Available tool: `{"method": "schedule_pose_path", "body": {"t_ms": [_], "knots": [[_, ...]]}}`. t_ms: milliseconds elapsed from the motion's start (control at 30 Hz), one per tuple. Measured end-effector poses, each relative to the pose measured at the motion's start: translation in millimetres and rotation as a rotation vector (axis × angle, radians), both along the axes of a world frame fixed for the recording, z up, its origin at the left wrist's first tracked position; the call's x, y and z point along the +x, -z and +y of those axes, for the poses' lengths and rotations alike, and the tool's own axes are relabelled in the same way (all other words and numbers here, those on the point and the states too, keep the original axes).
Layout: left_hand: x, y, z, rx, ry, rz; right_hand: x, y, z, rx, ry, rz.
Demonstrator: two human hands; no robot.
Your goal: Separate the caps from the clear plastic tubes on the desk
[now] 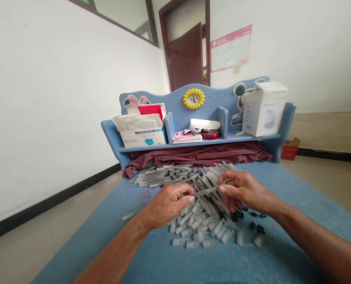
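Note:
A translucent pen barrel [205, 192] is held almost level above the pile, stretched between both hands. My left hand [175, 199] is closed, thumb and forefinger pinching its left end. At its right end, my right hand [243, 190] pinches it between thumb and fingers, the other fingers curled below. Beneath the hands lie clear pen caps [197, 225] in a loose heap, with more barrels [219, 169] fanned out behind them. Small black plugs [260, 228] are scattered near my right hand. What the fingertips cover at each end is hidden.
Barrels with black ends [166, 175] lie at the back left of the blue desk [152, 260]. Behind them is a checked cloth [193, 154] under a blue shelf [234, 138]. On the shelf stand a mask box [142, 134] and a white box [264, 112].

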State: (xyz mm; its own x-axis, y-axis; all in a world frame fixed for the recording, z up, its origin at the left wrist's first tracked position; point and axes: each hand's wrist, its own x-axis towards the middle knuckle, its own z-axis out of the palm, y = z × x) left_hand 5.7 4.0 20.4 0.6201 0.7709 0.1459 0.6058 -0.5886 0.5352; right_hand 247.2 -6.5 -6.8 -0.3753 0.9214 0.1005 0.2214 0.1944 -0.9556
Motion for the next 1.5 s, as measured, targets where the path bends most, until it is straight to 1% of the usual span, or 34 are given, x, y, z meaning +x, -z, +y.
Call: {"method": "schedule_pose_path", "body": {"t_ms": [67, 133, 300, 367, 467, 500, 633, 700, 800, 967, 1067, 1133, 1200, 1367, 1500], "knots": [[1.0, -1.0, -0.2, 0.016, -0.013, -0.004, -0.3, 1.3, -0.3, 0.009, 0.02, -0.074], [1.9, -1.6, -0.4, 0.018, -0.009, 0.002, -0.6, 1.8, -0.7, 0.022, 0.027, -0.097], [1.9, 0.4, 0.4, 0.01, -0.006, 0.002, -0.2, -0.2, 0.1, 0.002, -0.027, 0.047], [1.2, 1.7, 0.9, 0.009, -0.011, -0.012, 0.1, -0.8, 0.8, -0.001, -0.019, 0.017], [0.6, 2.3, 1.4, 0.01, -0.008, -0.019, 0.3, -0.7, 1.1, 0.025, 0.041, -0.101], [0.6, 2.2, 1.5, 0.012, -0.005, -0.018, 0.4, -0.6, 1.0, 0.031, 0.051, -0.105], [0.9, 1.9, 2.1, 0.018, -0.009, -0.013, 0.9, -1.8, 0.4, -0.013, -0.017, -0.006], [0.9, 2.4, 2.7, 0.015, -0.013, -0.013, 0.5, -2.7, -0.3, -0.027, -0.015, -0.038], [0.9, 3.8, 3.1, 0.003, -0.004, 0.001, -0.2, -3.5, -1.5, -0.007, 0.019, -0.111], [1.1, 4.0, 2.6, 0.001, 0.009, 0.0, 1.8, -3.4, -1.4, -0.047, -0.041, 0.008], [2.2, 2.4, 2.0, -0.002, 0.011, -0.012, 1.7, -2.2, -0.1, -0.055, -0.025, -0.035], [3.2, 1.9, 1.2, -0.023, 0.018, -0.017, 0.9, -1.3, 0.6, -0.047, 0.0, -0.045], [3.8, 2.5, 0.2, -0.074, 0.018, -0.029, 0.8, -1.1, 0.9, -0.045, -0.009, -0.021], [2.8, 5.3, -0.2, -0.278, 0.008, -0.064, 6.4, -5.2, 0.9, -0.056, -0.071, 0.046], [1.6, 4.0, 1.0, -0.332, -0.004, -0.083, 9.5, -9.3, 1.9, -0.041, -0.043, 0.06]]}}
